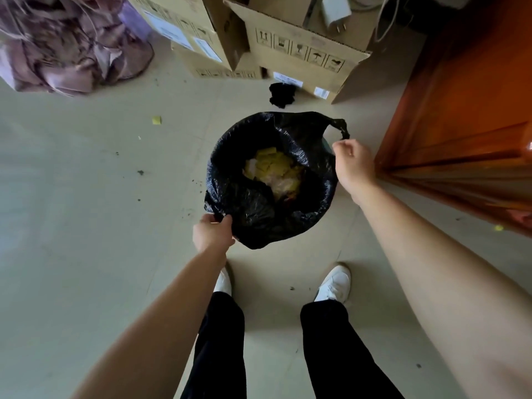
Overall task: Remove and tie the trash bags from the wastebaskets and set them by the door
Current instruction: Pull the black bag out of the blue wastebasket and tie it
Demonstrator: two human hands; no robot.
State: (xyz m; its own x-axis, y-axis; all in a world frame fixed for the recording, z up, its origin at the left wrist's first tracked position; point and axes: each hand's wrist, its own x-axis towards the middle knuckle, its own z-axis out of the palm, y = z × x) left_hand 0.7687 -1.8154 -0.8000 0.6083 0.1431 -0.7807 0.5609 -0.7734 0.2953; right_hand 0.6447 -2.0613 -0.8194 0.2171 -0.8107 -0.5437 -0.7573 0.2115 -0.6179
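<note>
A black trash bag (250, 208) lines a wastebasket on the floor in front of my feet; its mouth is open and shows yellow and white scraps (273, 171) inside. My left hand (211, 233) grips the bag's near left edge. My right hand (352, 165) is at the bag's right side, its fingers curled by the twisted handle loop (341, 128); whether it holds the loop I cannot tell. The wastebasket itself is almost wholly hidden by the bag.
Stacked cardboard boxes (299, 50) stand behind the bag, with a small black bundle (282, 95) on the floor before them. A wooden door (466, 125) is at the right. Pink cloth (66, 44) is piled at the far left. Small scraps dot the tiled floor (86, 197).
</note>
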